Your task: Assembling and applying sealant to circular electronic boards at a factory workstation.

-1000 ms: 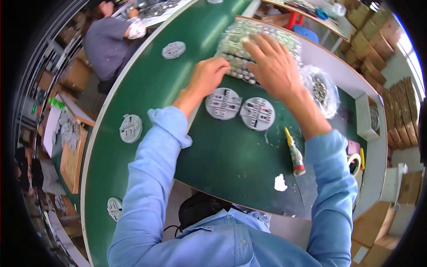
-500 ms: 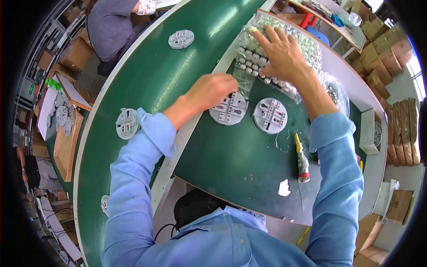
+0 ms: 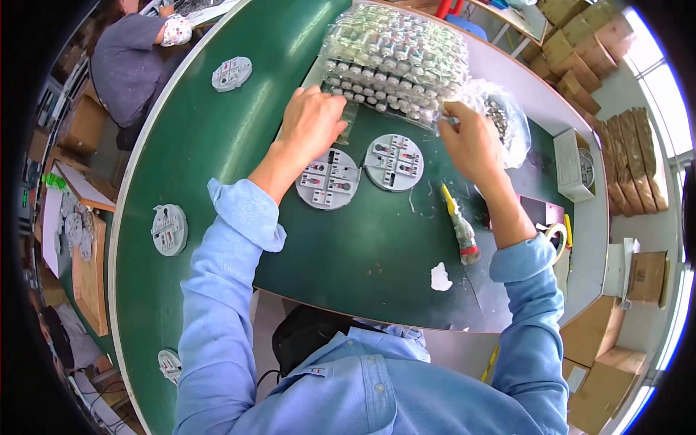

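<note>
My left hand (image 3: 310,125) is bent closed just behind a round grey plastic base (image 3: 328,180), beside the near-left corner of a plastic-wrapped pack (image 3: 395,51). Rows of small white-and-clear parts fill that pack. What the left fingertips hold, if anything, is hidden. At the pack's near-right corner my right hand (image 3: 473,145) has thumb and forefinger pinched together; I cannot make out what is between them. A second round base (image 3: 394,163) lies right of the first. Both carry small dark and metal fittings in raised white blocks.
Similar bases (image 3: 232,74) lie along the green strip (image 3: 210,188) at left. A yellow-tipped, wrapped hand tool (image 3: 462,230) and a white scrap (image 3: 440,277) are on the table. Right of the pack sits a clear bag (image 3: 507,127) of metal bits, then an open white box (image 3: 574,167). Another person sits far left.
My right hand has come off the pack's top to its near-right corner, its spread fingers now pinched. My left hand has moved from the left base toward the pack. The whole view has shifted.
</note>
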{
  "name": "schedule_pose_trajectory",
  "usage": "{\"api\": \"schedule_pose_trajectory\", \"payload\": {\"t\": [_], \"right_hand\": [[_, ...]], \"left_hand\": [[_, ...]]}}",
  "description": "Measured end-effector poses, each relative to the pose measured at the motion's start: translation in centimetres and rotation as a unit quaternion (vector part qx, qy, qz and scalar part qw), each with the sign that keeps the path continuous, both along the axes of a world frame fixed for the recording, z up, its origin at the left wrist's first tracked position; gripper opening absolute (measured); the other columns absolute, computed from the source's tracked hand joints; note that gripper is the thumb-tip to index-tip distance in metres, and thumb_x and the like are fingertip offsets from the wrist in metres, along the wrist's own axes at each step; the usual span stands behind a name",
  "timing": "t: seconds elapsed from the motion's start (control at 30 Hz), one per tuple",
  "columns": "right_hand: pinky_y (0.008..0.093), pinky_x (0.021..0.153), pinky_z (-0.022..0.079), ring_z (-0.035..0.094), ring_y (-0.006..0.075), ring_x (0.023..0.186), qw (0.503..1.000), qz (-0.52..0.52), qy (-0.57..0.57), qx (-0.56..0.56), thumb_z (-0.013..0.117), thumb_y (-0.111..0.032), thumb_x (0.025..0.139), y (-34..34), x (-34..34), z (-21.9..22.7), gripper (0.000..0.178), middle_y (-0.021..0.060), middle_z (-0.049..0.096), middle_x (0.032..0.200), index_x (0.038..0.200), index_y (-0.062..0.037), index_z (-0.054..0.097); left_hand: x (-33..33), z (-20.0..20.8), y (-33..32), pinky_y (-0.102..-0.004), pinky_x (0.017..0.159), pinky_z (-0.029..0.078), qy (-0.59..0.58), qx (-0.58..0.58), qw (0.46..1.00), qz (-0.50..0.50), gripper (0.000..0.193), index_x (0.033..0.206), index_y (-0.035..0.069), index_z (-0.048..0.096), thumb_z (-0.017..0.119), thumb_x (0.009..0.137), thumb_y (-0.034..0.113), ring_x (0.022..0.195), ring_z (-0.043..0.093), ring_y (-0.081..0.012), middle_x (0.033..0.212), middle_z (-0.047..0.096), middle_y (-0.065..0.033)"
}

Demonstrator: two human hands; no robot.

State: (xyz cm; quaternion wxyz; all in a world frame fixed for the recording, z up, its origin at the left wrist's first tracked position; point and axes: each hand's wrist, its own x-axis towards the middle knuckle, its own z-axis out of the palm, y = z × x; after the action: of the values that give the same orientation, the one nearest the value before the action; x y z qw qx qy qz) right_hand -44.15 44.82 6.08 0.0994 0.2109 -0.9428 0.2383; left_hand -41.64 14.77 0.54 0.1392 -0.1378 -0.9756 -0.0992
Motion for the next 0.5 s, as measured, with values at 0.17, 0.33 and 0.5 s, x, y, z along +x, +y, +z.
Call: {"api": "schedule_pose_trajectory", "payload": {"t": [0.17, 0.33, 0.5], "right_hand": [[0.0478, 0.082, 0.058, 0.076, 0.0401, 0.091, 0.998, -0.001, 0.061, -0.025, 0.073, -0.023, 0.094, -0.8, 0.3, -3.0, 0.042, 0.0224, 0.078, 0.099, 0.133, -0.0078, 0.067], [0.0434, 0.081, 0.057, 0.076, 0.0314, 0.092, 0.996, -0.026, 0.007, -0.081, 0.075, -0.02, 0.094, 0.9, 0.6, -4.7, 0.042, 0.0214, 0.076, 0.113, 0.131, -0.0029, 0.065], [0.0282, 0.07, 0.052, 0.07, 0.0146, 0.089, 0.952, 0.059, -0.123, -0.273, 0.075, -0.013, 0.097, 1.3, -1.8, -8.2, 0.047, 0.0098, 0.075, 0.118, 0.138, 0.0016, 0.059]], "left_hand": [[0.7, -1.0, -0.3, -0.0528, 0.08, 0.053, 0.101, 0.023, 0.995, 0.01, 0.017, 0.099, 0.002, 0.066, 0.07, 0.083, 0.005, 0.097, 0.068, -0.0403, 0.104, 0.067, -0.0181], [0.0, -1.9, 2.8, -0.0565, 0.078, 0.056, -0.008, 0.168, 0.985, -0.025, 0.017, 0.09, 0.002, 0.074, 0.072, 0.075, 0.01, 0.093, 0.071, -0.0452, 0.094, 0.072, -0.0239], [-3.3, -2.3, 10.9, -0.0466, 0.075, 0.06, -0.047, 0.52, 0.841, 0.143, 0.042, 0.09, -0.005, 0.076, 0.085, 0.075, 0.034, 0.082, 0.076, -0.0379, 0.083, 0.075, -0.0238]]}}
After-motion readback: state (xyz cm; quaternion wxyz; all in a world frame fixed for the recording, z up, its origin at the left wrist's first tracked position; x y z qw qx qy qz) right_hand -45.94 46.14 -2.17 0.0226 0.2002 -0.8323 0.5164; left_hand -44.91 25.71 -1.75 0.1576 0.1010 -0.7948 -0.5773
